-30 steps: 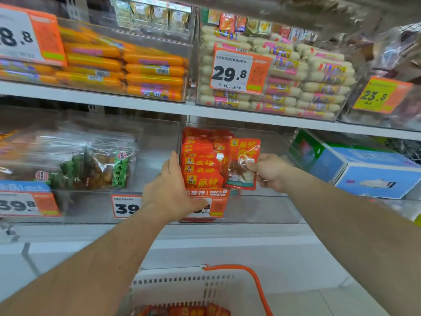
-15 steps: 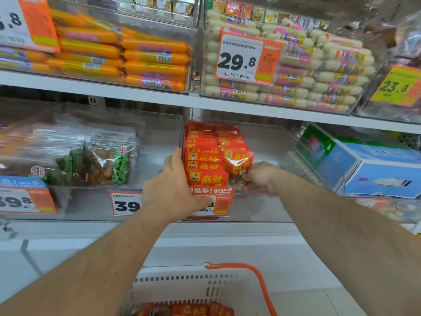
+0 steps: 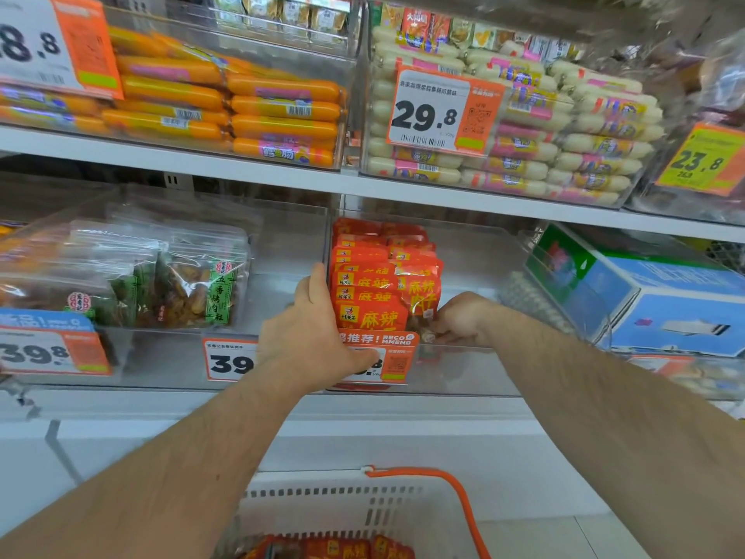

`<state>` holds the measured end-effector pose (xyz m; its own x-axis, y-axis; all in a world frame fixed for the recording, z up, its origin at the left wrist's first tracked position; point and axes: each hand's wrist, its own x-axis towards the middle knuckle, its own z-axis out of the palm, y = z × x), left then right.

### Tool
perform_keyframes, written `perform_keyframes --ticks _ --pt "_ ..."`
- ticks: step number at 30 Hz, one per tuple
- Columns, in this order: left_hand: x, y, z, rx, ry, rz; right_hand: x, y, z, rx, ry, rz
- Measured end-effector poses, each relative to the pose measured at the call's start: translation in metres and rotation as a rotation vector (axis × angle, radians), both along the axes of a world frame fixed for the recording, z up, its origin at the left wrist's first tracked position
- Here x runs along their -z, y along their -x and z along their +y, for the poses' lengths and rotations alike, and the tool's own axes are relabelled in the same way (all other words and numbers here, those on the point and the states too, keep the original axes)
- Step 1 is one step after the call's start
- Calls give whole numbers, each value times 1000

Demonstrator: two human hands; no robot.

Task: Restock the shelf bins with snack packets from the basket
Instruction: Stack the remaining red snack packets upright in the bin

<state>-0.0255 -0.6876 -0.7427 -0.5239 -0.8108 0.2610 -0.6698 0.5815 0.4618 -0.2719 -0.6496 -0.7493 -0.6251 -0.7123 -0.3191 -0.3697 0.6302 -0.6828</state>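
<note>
Tucking a Red Packet Into the Bin

Filling the clear bin (image 3: pixel 475 369) on the lower shelf is the step we judge to be going on. Our left hand (image 3: pixel 310 336) lies flat and open against the side of the red packet stack (image 3: pixel 369 292), with the thumb up, holding the row steady. Our right hand (image 3: pixel 459 318) pinches the bottom corner of one more red packet (image 3: pixel 419 294), which stands just beside the stack on its right, touching it, low in the bin.

Next, we think the right hand should let go and the packet should be nudged so it stands straight with the others. Then we can reach down to the basket (image 3: pixel 363 506), where more red packets (image 3: pixel 342 548) wait (we see only their tops).

The packets look thin, shiny and crinkly, like soft foil bags. They may slip or flop over. The bin is hard, smooth, see-through plastic. The basket is white plastic with little slots and a bendy orange handle (image 3: pixel 455 502).
</note>
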Motion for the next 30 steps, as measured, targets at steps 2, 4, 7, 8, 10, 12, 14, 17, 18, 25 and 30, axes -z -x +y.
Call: perform_keyframes --ticks 2,4,7,8,10,12,14,17,18,25,30 --pt "0 0 0 -1 1 0 -1 -2 1 -5 -3 18" --pt "0 0 0 -1 -3 1 -1 -1 0 -2 -9 30" --pt "1 0 -1 1 -5 -3 -1 1 -1 13 -27 64" --pt "1 1 -2 2 -7 -4 -1 1 0 18 -31 71" --pt "1 1 -3 2 -8 -7 -4 -2 2 35 -32 94" --pt "1 1 -3 8 -14 2 -10 -5 4 85 -13 131" --pt "1 1 -3 18 -34 7 -18 -9 7 110 -3 245" --pt "-3 0 -4 38 -86 2 -32 -26 17 102 112 513" --pt "-6 -1 -3 51 -78 30 -35 -37 24 101 214 587" --pt "17 -59 37 352 370 63 28 -123 73 -333 851 847" --pt "71 -90 55 438 -25 -332 126 -144 84 -647 163 610"
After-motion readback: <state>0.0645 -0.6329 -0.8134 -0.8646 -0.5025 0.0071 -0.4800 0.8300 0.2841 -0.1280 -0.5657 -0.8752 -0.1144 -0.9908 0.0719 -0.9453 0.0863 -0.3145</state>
